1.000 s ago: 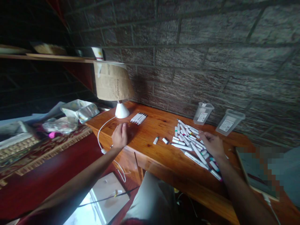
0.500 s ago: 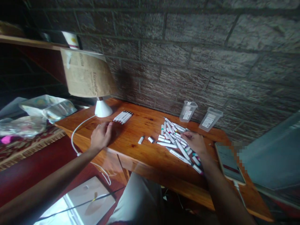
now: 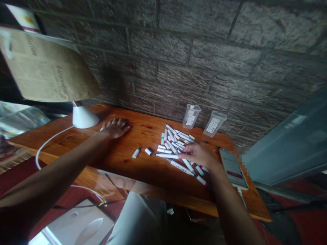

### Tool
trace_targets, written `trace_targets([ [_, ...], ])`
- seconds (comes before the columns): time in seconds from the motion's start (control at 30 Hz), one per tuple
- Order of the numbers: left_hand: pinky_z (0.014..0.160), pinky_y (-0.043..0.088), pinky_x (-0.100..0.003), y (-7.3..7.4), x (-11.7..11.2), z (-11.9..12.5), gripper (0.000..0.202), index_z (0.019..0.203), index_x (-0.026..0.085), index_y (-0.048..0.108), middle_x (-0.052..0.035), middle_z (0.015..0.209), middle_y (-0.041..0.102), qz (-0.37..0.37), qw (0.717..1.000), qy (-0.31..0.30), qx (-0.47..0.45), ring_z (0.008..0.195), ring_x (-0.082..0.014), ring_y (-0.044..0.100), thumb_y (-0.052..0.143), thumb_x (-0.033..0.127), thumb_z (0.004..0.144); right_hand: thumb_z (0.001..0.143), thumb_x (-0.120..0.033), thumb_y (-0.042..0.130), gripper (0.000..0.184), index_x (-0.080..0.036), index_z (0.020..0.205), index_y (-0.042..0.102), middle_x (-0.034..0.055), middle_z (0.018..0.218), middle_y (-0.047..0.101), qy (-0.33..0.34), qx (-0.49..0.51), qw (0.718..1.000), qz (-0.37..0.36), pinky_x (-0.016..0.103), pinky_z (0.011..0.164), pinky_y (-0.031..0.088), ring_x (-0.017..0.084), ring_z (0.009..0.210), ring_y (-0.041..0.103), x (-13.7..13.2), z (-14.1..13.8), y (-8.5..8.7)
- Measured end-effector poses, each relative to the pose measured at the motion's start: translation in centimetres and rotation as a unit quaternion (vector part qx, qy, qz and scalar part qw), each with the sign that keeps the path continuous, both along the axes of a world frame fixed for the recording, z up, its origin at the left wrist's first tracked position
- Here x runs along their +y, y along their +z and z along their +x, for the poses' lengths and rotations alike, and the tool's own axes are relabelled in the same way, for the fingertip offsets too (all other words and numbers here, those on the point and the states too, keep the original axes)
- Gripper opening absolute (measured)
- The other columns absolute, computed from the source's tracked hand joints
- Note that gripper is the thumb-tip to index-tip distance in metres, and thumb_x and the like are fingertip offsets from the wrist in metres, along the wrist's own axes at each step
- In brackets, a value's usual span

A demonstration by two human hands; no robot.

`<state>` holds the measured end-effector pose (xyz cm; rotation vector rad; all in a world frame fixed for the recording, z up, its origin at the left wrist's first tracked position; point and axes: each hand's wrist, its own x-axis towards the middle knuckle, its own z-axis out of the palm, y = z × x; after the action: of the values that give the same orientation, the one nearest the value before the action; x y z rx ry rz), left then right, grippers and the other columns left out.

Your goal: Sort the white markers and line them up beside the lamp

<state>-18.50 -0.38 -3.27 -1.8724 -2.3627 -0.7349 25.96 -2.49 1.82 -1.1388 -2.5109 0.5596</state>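
Marker pile in front of two clear tubs, both hands on it

So there's a loose heap of white markers (image 3: 176,144) on the wooden tabletop (image 3: 146,136), right under the right hand and in front of two see-through plastic tubs. They're lying at all angles, some overlapping, with green, pink and grey ends showing.

The tubs: left one (image 3: 191,116) and right one (image 3: 215,123) stand upright side by side with a gap between them, near the brick wall (image 3: 168,68), each with a white label on the front. Through the walls I just get hazy plastic behind the labels.

Right hand (image 3: 196,153) is down in the heap, fingers bent toward the markers. Can't tell if they're pinching one. Left hand (image 3: 114,129) is palm down near the lamp (image 3: 83,116), fingers spread, with bits of white and dark showing between them.

Two short white pieces (image 3: 136,153) lie apart from the heap, on its left. A phone (image 3: 232,168) with a cable plugged in sits near the right end. There's also a paper cup (image 3: 23,18) above the lampshade, but I can't see into it.
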Motion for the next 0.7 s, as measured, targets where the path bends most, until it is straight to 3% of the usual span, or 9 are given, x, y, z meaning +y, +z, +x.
trace_targets([
  [0.1,0.113,0.011,-0.070,-0.2,0.0,1.8,0.083,0.145,-0.007,0.038,-0.0354,0.155,0.027,-0.033,0.999,0.025,0.013,0.147,-0.0499,0.016,0.049,0.054,0.090,0.077,-0.054,0.074,0.032,-0.022,0.077,0.077,0.0012,0.076,0.075,-0.003,-0.015,1.000,-0.012,0.025,0.060,0.041,0.016,0.069,0.065,-0.4,0.2,0.5],
  [0.2,0.121,0.006,-0.057,0.5,0.5,5.0,0.079,0.151,0.003,0.034,-0.0251,0.162,0.022,-0.034,0.999,-0.008,0.032,0.152,-0.0388,0.009,0.040,0.057,0.094,0.076,-0.053,0.075,0.030,-0.023,0.075,0.076,0.0002,0.074,0.074,0.000,-0.042,0.999,-0.009,0.026,0.062,0.041,0.016,0.069,0.065,-0.9,0.1,0.9],
  [0.27,0.121,0.010,-0.054,1.3,1.3,7.2,0.075,0.151,0.007,0.035,-0.0221,0.161,0.025,0.003,0.998,-0.045,0.043,0.152,-0.0363,0.013,0.035,0.057,0.096,0.077,-0.048,0.076,0.025,-0.023,0.072,0.075,0.0001,0.072,0.073,0.001,-0.056,0.998,-0.005,0.026,0.063,0.041,0.016,0.069,0.065,-1.1,-0.1,1.0],
  [0.43,0.118,0.025,-0.045,2.1,2.5,10.7,0.060,0.144,0.013,0.044,-0.0160,0.147,0.048,0.188,0.972,-0.138,0.007,0.142,-0.0286,0.035,0.029,0.050,0.100,0.084,-0.036,0.066,0.022,-0.021,0.068,0.070,-0.0005,0.068,0.069,-0.024,-0.004,1.000,-0.001,0.025,0.061,0.040,0.015,0.064,0.062,-1.0,0.1,1.2],
  [0.57,0.114,0.031,-0.043,2.0,2.1,11.1,0.051,0.138,0.017,0.049,-0.0129,0.137,0.057,0.207,0.965,-0.156,-0.032,0.134,-0.0270,0.045,0.028,0.046,0.101,0.086,-0.034,0.063,0.021,-0.020,0.071,0.067,-0.0002,0.067,0.065,-0.076,0.096,0.992,0.027,0.024,0.058,0.041,0.014,0.061,0.058,-0.9,0.6,1.9],
  [0.7,0.111,0.035,-0.042,2.4,1.8,10.8,0.047,0.130,0.017,0.054,-0.0120,0.129,0.061,0.237,0.956,-0.162,-0.056,0.127,-0.0259,0.050,0.026,0.042,0.102,0.086,-0.028,0.061,0.016,-0.021,0.072,0.061,-0.0007,0.066,0.060,-0.071,0.129,0.985,0.085,0.024,0.057,0.042,0.013,0.059,0.055,-0.6,0.5,2.3],
])
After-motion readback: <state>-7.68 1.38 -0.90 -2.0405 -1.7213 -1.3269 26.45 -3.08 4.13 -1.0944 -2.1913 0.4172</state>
